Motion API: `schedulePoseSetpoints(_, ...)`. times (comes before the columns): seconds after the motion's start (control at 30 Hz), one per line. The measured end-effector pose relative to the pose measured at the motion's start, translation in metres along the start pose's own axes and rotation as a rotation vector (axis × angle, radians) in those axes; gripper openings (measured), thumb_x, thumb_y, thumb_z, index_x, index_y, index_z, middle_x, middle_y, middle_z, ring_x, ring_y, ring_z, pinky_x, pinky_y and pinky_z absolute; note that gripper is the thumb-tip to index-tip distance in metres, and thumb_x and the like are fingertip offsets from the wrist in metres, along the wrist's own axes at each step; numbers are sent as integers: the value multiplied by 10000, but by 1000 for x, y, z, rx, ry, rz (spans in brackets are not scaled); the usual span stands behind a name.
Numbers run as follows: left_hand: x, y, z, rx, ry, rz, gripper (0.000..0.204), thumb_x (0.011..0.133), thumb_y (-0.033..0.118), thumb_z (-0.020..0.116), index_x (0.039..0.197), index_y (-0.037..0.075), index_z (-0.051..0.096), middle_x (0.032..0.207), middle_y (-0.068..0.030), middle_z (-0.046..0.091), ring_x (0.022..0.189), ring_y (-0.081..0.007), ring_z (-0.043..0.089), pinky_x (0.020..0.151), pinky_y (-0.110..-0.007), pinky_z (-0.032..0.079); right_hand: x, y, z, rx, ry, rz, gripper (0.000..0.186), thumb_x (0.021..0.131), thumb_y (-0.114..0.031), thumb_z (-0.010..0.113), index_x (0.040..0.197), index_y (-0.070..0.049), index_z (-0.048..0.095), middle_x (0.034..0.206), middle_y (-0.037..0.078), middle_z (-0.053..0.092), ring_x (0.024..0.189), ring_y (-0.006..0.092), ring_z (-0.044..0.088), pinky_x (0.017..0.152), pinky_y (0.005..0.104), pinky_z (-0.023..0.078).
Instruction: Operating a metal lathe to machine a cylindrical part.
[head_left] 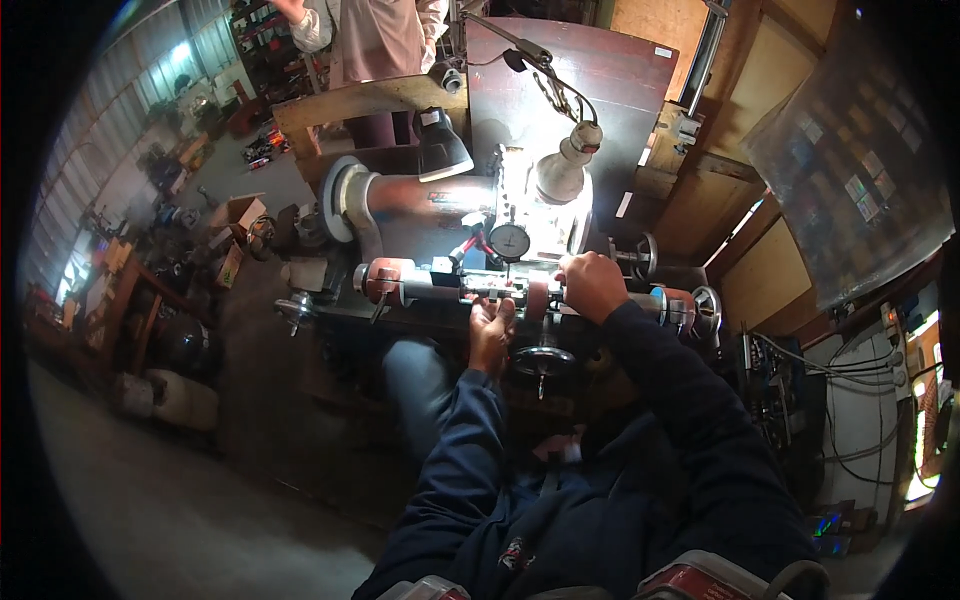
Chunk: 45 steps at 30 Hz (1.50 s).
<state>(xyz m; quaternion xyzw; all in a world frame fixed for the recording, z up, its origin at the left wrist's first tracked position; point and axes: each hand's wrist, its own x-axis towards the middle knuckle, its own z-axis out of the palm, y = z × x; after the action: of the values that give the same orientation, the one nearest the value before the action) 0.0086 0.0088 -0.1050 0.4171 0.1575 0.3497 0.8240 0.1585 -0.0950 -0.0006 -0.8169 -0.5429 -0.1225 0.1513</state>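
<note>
Working both hands at the metal part (487,288), beneath the dial gauge (510,241).
Left hand (488,342) raised to its lower side, right hand (597,287) curled to its right; pinching impossible to tell. Seemingly midway: gauge placed, handwork unfinished. Tight room: handwheel (543,360) just below, lamp (563,172) behind.

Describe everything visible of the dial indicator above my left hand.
The dial indicator has a round, pale face in a dark, metal-looking rim, its markings too small to read. It faces the camera, above the left hand and left of the right hand. A thin stem points down; its tip's contact is unclear. Red fittings sit close at its left.
</note>
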Motion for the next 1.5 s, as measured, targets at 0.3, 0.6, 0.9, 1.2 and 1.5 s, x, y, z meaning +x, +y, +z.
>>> schedulePoseSetpoints(0.3,7,-18,-12,95,-13,15,131,937,175,601,1003,115,505,739,51,526,570,-34,460,484,-195,355,-5,36,21,269,12,-248,113,787,-127,605,830,-29,642,788,170,637,782,370,612,703,451,485)
schedulePoseSetpoints(0.6,-10,-8,-4,-64,-76,-22,212,954,60,547,1165,51,565,802,64,533,595,8,423,501,-148,319,-36,10,-46,444,378,-30,62,856,-101,623,881,-45,625,821,143,631,766,339,626,636,399,480)
schedulePoseSetpoints(0.9,-3,-11,-7,26,-102,11,267,982,164,527,1222,51,554,633,84,405,511,-12,351,458,-192,246,-74,59,-96,426,568,18,42,811,-31,639,841,-9,619,776,151,584,789,352,588,725,391,481)
schedulePoseSetpoints(1.2,-10,-10,5,-1,-4,21,120,964,198,553,906,96,530,623,35,462,486,-68,400,442,-215,291,-142,131,-149,337,756,341,112,896,-45,543,916,25,629,825,162,636,807,309,627,724,364,468)
schedulePoseSetpoints(1.5,-13,-15,-6,257,52,70,238,971,271,550,842,76,512,582,17,462,421,-74,394,367,-238,263,-202,210,-122,474,411,787,178,875,-128,592,943,7,685,828,158,680,801,239,673,723,337,494)
